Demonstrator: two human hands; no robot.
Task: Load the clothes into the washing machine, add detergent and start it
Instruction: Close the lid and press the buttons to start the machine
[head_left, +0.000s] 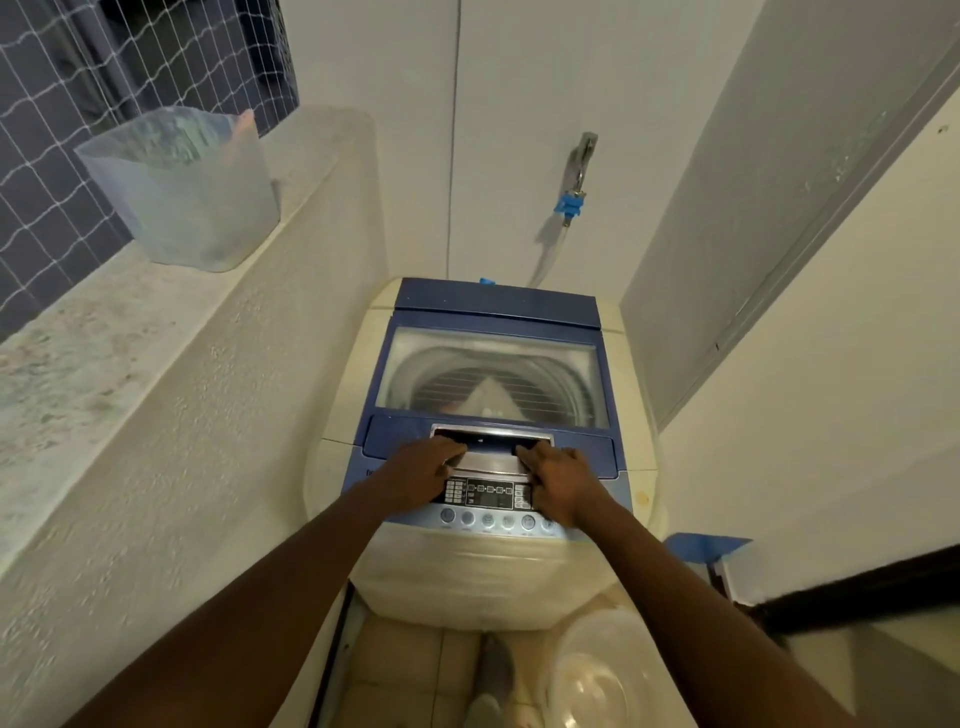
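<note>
A cream top-loading washing machine (498, 566) with a blue lid (493, 306) stands in front of me. The lid is down, and through its clear window (493, 379) I see the drum with some pale cloth inside. Both hands rest at the silver lid handle (491, 460), just above the control panel (488, 493) with its row of round buttons. My left hand (421, 475) has its fingers hooked into the handle recess on the left. My right hand (558, 480) lies on the handle's right end and covers part of the panel.
A translucent plastic container (182, 192) sits on the stone ledge (93, 338) at the left, by a netted window. A tap (579, 166) with a hose is on the back wall. A white plastic bucket (597, 670) stands on the tiled floor at lower right.
</note>
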